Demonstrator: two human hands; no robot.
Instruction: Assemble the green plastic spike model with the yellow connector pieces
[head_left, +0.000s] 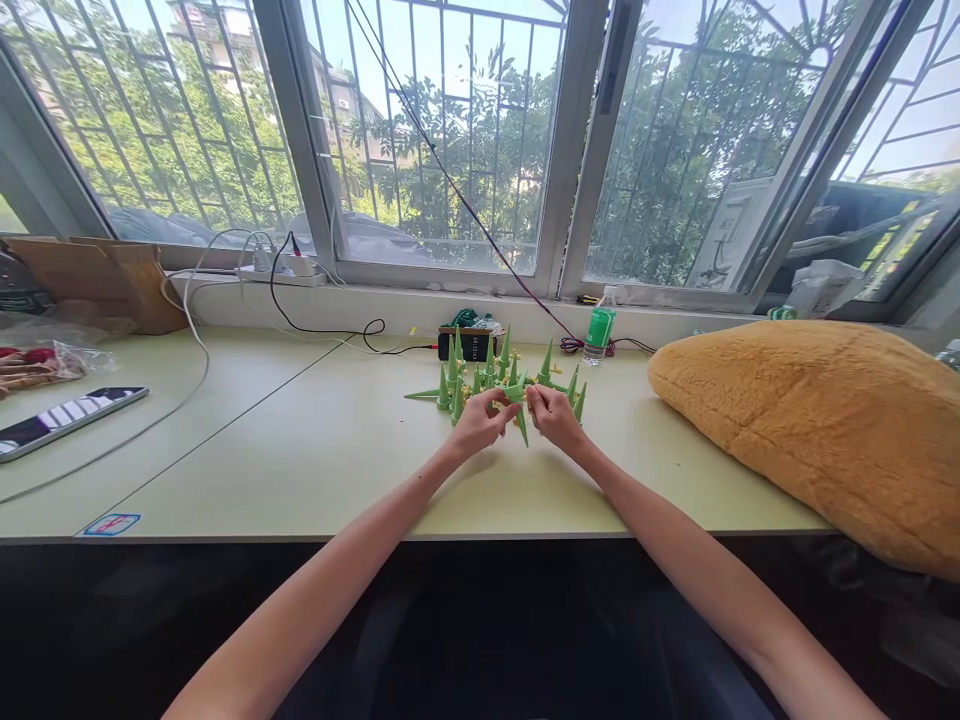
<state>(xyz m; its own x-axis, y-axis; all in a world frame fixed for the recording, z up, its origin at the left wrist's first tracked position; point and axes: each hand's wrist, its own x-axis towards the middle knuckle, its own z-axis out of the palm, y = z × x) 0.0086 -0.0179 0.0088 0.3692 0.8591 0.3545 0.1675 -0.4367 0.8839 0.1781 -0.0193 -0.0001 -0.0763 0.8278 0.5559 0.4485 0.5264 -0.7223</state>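
My left hand (480,424) is closed, thumb and fingers pinching a green cone-shaped plastic piece (514,393). Right beside it, my right hand (553,416) is closed too, its fingertips pressed together at the edge of that piece. Whatever sits between the right fingertips is too small to make out. Around and behind both hands, several green pointed cones (546,362) stand or lie on the table, with small yellow parts among them. One green cone (522,428) points down toward me between the hands.
A phone with a lit timer (474,347) leans behind the cones on the table (300,460). A water bottle (599,328) stands right of it; a large orange-brown plush cushion (817,420) covers the right side. At left are another phone (71,418), cables and a cardboard box (105,280).
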